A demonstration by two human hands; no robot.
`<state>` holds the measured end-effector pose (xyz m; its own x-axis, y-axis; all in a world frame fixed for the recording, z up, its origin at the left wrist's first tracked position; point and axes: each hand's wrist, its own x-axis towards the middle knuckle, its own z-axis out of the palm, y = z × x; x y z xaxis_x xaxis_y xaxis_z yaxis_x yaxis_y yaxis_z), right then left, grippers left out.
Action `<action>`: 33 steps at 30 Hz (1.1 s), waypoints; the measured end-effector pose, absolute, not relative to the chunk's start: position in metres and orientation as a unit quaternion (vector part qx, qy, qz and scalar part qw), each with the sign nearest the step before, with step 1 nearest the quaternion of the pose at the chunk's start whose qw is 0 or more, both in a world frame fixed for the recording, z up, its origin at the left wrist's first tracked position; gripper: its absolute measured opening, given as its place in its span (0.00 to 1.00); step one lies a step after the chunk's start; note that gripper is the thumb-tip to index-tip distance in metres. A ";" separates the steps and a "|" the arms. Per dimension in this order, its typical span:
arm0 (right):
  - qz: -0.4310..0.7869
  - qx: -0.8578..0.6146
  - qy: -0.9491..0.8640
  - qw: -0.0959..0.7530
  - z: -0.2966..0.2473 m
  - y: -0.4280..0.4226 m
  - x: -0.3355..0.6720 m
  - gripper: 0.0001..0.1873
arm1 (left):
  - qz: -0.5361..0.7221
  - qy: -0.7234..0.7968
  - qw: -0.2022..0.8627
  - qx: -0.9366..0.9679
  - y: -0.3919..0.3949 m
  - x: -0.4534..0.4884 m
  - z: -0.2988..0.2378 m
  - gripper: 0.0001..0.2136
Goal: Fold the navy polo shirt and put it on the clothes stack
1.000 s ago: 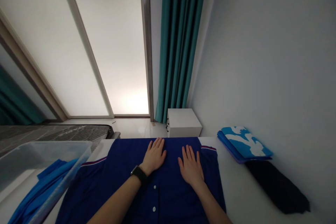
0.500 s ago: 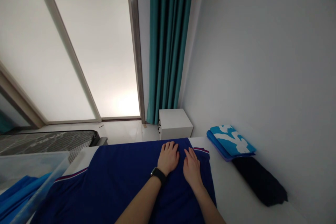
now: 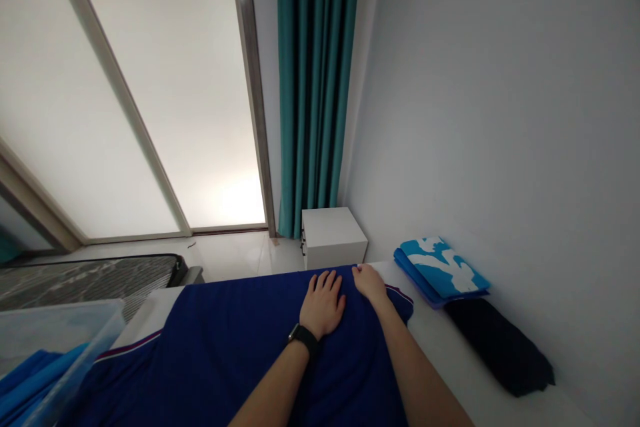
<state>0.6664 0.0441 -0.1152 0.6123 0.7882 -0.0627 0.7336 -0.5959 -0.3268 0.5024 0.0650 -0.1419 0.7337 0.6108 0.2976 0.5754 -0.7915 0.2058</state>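
Observation:
A dark blue shirt (image 3: 225,340) with red-and-white striped sleeve edges lies spread over the white table (image 3: 440,360). My left hand (image 3: 323,307), with a black watch (image 3: 303,337) on the wrist, rests flat on the shirt, fingers spread. At the shirt's far right edge my right hand (image 3: 369,282) is closed, its fingers pinching the cloth near the sleeve. The lower part of the shirt runs under my forearms and out of view.
Folded blue-and-white cloth (image 3: 440,267) and a folded black garment (image 3: 500,347) lie at the right by the wall. A clear plastic bin (image 3: 107,330) holding blue clothes (image 3: 45,367) stands at the left. Beyond the table is a white cabinet (image 3: 333,230).
My right hand has moved up to the shirt's far edge and closed on the cloth, and the right sleeve has shifted outward. My left hand stays flat with fingers spread wider.

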 end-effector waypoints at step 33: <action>0.052 -0.847 -0.507 0.153 -0.115 -0.010 0.673 0.24 | 0.161 0.315 0.055 0.934 0.062 0.501 -0.133 0.23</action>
